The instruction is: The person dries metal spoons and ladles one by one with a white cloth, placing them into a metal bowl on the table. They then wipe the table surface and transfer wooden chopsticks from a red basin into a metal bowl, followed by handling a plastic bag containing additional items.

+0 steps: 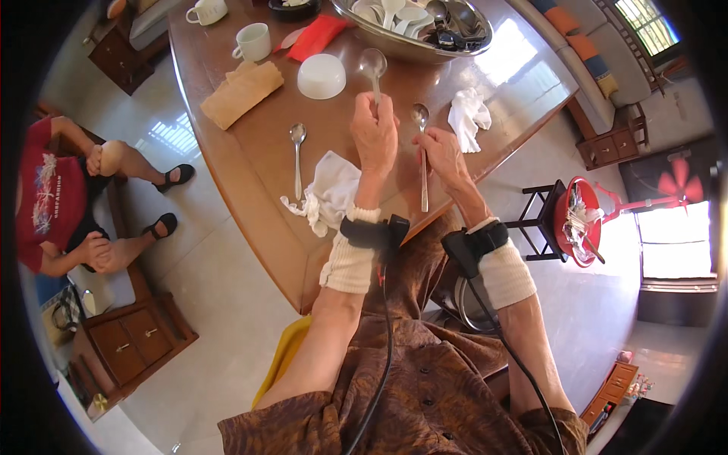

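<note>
My left hand (375, 135) grips the handle of a large pale spoon (373, 62), its bowl pointing away from me over the table. In my right hand (445, 152) is a long-handled metal spoon (421, 115), bowl outward, with the handle's end sticking out below my fingers. Another metal spoon (297, 135) lies on the table to the left. Below it, near my left wrist, is a crumpled white cloth (330, 190). A second white cloth (468, 118) lies to the right of my right hand. Ahead of my left hand sits a white bowl (322, 77), apparently upside down.
A steel basin (409, 48) of spoons and ladles stands at the back of the wooden table (256, 170). Nearby are a folded tan cloth (242, 95), a red packet (317, 37) and white mugs (253, 42). A seated person (62, 199) is at left; a red basin (574, 222) rests on a black stool.
</note>
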Tool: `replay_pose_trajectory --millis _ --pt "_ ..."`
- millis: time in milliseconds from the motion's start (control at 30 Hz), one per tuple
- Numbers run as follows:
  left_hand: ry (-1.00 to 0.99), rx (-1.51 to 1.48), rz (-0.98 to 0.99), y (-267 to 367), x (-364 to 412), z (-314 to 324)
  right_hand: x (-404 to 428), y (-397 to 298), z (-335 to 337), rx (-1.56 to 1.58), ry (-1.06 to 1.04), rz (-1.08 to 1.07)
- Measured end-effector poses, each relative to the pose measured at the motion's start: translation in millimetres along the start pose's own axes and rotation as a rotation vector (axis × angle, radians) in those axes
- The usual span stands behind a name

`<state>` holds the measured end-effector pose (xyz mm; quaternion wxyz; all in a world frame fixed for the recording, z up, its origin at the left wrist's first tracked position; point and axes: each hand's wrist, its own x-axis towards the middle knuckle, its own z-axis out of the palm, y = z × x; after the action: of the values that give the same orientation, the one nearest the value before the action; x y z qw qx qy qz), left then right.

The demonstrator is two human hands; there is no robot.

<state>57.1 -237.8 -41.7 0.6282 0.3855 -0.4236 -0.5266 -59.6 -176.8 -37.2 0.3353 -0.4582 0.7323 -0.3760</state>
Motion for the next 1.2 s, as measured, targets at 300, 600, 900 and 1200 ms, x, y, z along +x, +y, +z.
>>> replay_pose_trajectory --millis 300,600,900,1200 --pt "-0.086 1.125 0.164 44 23 -133 -32 -5 41 0.743 -0.094 0.308" --pt "-0.237 1.269 0.013 43 18 -153 -46 -7 42 0.663 -0.1 0.274" --pt "-0.325 0.438 -0.373 62 8 -136 -68 -3 33 0.698 -0.074 0.204" --pt "-0.636 -0.146 -0.44 86 -70 -29 -126 -28 -21 0.992 0.219 0.131"
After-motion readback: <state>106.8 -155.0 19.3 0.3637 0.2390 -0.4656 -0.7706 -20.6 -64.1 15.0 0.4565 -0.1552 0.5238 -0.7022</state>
